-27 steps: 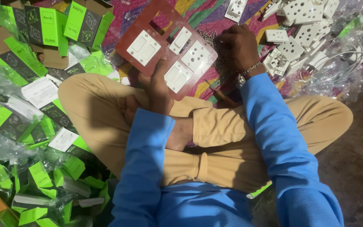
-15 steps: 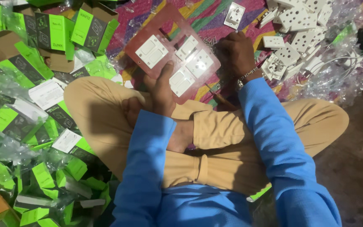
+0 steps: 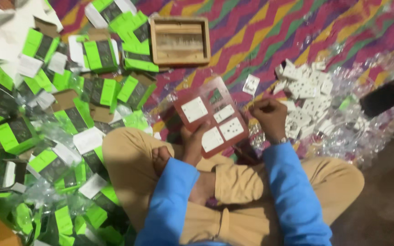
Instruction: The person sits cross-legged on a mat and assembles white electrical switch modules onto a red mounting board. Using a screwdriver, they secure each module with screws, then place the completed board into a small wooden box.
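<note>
Your left hand (image 3: 193, 145) grips the red plate (image 3: 210, 116) from below, your right hand (image 3: 270, 117) closes at its three o'clock edge, green boxes (image 3: 97, 54) lie at ten o'clock.

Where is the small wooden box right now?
In the head view the wooden box lies on the zigzag mat, top centre, right of the green cartons and beyond the red plate.

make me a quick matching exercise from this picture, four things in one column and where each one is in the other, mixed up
1. red-brown panel
2. wooden box
3. black phone
4. green and black cartons

a. far right, on clear plastic wrap
b. heaped on the person's left side
c. held in the left hand
d. top centre, on the zigzag mat

Pairs: 1-c, 2-d, 3-a, 4-b
</note>
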`<state>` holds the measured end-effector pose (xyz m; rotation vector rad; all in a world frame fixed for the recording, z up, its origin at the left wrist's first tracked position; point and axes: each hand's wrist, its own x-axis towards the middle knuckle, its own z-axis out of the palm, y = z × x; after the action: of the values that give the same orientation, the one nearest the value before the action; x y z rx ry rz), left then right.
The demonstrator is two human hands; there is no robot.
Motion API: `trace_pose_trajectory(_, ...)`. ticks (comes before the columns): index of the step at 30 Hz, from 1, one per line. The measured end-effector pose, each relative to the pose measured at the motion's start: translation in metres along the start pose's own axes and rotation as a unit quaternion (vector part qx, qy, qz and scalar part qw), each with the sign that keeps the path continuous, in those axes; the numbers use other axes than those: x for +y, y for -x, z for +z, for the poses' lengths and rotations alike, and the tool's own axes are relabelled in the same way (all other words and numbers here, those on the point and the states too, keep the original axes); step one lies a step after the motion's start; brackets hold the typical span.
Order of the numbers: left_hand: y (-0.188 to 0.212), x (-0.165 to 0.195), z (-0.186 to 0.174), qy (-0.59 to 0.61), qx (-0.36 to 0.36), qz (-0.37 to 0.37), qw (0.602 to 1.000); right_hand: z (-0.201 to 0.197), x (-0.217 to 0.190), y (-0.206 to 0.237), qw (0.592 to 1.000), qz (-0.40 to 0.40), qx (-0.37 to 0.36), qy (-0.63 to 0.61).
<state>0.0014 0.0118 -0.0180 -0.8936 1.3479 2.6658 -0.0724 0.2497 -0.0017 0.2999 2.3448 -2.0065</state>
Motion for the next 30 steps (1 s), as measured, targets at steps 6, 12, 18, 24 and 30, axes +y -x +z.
trace_pose_trajectory(6, -0.006, 0.009, 0.010, -0.073, -0.018, 0.048, 0.996, 0.015, -0.021, 0.013, 0.998, -0.012, 0.034, -0.053)
trace_pose_trajectory(12, -0.006, 0.019, 0.015, -0.083, -0.046, 0.079, 0.992, 0.033, -0.040, 0.030, 0.995, -0.018, 0.044, -0.088)
trace_pose_trajectory(18, -0.004, 0.022, 0.012, -0.084, -0.058, 0.099, 0.990, 0.041, -0.036, 0.052, 0.994, -0.095, 0.059, 0.018)
trace_pose_trajectory(24, -0.004, 0.019, 0.005, -0.063, -0.038, 0.046, 0.996, 0.041, -0.040, 0.063, 0.957, -0.208, 0.108, 0.173)
trace_pose_trajectory(30, 0.006, 0.032, 0.004, -0.109, -0.095, 0.070, 0.987, 0.052, -0.059, 0.066, 0.957, -0.217, 0.087, 0.173)
